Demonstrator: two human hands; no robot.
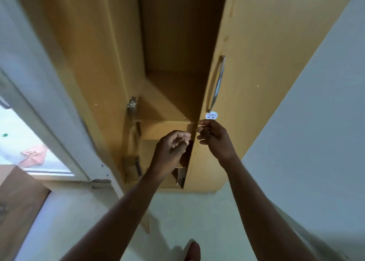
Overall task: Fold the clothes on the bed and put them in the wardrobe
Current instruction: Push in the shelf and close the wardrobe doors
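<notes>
The wooden wardrobe (173, 43) stands in front of me. Its left door (79, 63) is swung open and its right door (266, 63) is nearly closed. Bare shelves (164, 129) show in the gap; no clothes are visible inside. My right hand (214, 138) pinches the inner edge of the right door, just below the metal handle (217, 82) and a small white round tag (211, 115). My left hand (170, 149) hovers beside it in front of the shelves, with its fingers curled and nothing visible in them.
A pale wall (316, 122) runs along the right of the wardrobe. At the far left a pink cloth-like item (33, 156) lies on a white surface, with a brown board (17, 201) below it. My foot (192, 251) stands on the light floor.
</notes>
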